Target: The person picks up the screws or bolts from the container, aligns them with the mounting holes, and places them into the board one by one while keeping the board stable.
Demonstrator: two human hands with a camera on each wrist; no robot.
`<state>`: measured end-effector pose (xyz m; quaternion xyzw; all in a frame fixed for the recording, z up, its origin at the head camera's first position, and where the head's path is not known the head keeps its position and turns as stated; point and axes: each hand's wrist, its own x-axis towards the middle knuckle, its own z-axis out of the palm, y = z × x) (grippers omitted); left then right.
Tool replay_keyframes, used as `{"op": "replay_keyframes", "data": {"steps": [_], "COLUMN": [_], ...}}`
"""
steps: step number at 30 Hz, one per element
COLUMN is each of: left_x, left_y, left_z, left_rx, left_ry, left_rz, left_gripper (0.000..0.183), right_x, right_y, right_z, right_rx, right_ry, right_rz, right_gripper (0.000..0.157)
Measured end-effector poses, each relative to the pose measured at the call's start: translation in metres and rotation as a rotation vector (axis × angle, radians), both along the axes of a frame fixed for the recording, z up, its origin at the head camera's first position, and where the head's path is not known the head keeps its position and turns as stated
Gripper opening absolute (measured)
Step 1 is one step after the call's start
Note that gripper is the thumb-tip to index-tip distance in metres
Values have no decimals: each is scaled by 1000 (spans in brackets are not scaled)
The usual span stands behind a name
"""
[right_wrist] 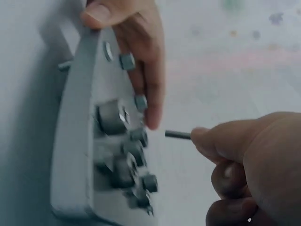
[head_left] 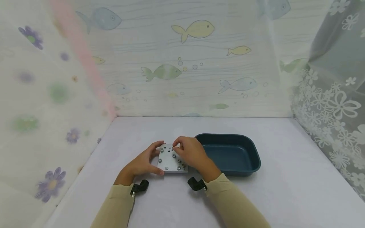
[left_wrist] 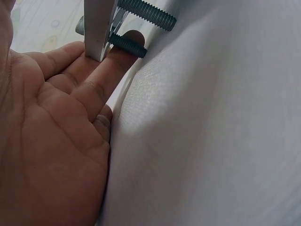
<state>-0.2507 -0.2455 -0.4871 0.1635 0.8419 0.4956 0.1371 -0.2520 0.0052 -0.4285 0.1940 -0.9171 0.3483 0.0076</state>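
A silvery metal plate with several socket-head screws set in it and some bare holes is on the white table. My left hand grips its left side, thumb at the near corner and fingers at the far one. In the left wrist view, a threaded screw shank sticks out of the plate's underside, and a finger lies against a second shank. Above the plate's far part, my right hand pinches a thin metal rod between thumb and finger. Its tip is apart from the plate; its other end is hidden in the hand.
A dark teal rectangular tray stands just right of the plate, partly behind the right hand. A fish-print curtain hangs along the table's back edge, with more curtains on both sides. Each wrist wears a small black camera mount.
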Motion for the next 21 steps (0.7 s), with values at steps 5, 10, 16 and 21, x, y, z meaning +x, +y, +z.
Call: {"op": "replay_keyframes", "data": {"steps": [5,10,16,21], "left_x": [0,0,-1,-2], "left_y": [-1,-1,-1,-1], "left_z": [2,2,0,-2], "left_rx": [-6,7,12,25], "left_ry": [-6,-10,-7,-3], "left_rz": [4,-5,-1,-17], "left_gripper": [128,127,128,127], "right_x": [3,3,3,5], "right_y": [-12,-22,-31,-33], "right_z": [-4,-8,-12,-13], "right_rx": [76,173,251,277], "right_ry": [48,118,203,244], "right_rz": [-44,-96,-106,-120], "right_gripper": [16,16,16,15]}}
